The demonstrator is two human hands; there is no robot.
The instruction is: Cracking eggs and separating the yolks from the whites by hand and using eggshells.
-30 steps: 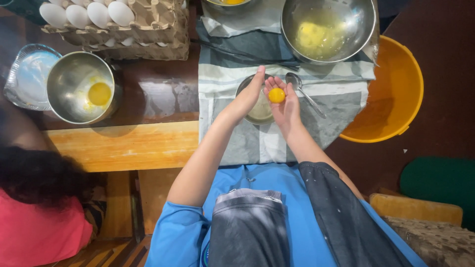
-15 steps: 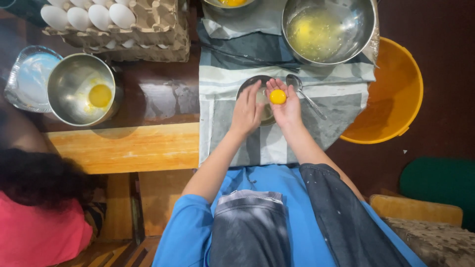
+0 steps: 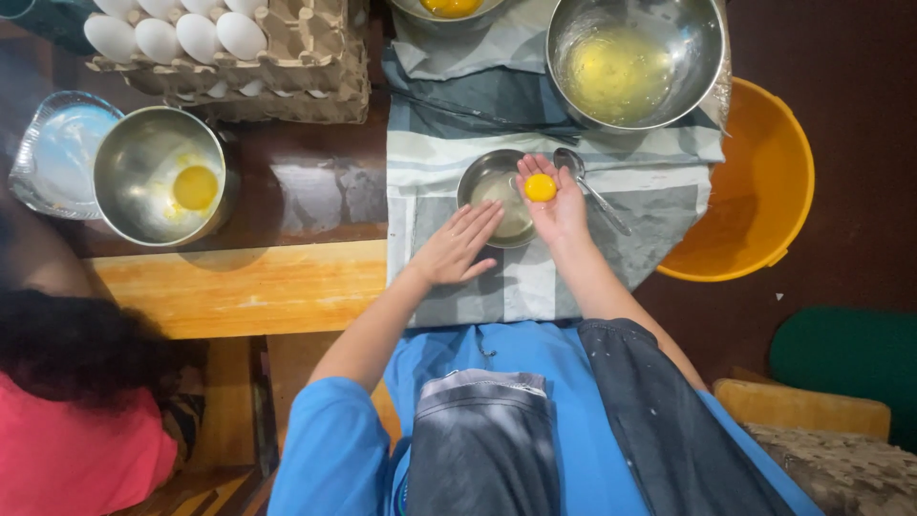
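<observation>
My right hand (image 3: 556, 203) is cupped palm up over a small steel bowl (image 3: 489, 186), with a round egg yolk (image 3: 540, 187) resting on its fingers. The bowl holds clear egg white. My left hand (image 3: 458, 244) is open, fingers spread, flat beside the bowl's near left rim on the striped cloth (image 3: 535, 277). A metal spoon (image 3: 587, 182) lies just right of my right hand.
A large steel bowl (image 3: 635, 62) of egg white stands at the back, an orange tub (image 3: 755, 191) at the right. A steel bowl with one yolk (image 3: 167, 177) and a carton of white eggs (image 3: 229, 53) are at the left. Another person in red (image 3: 76, 420) sits at lower left.
My left hand has left the yolk and dropped down beside the small bowl. My right hand keeps the yolk alone and has shifted slightly right.
</observation>
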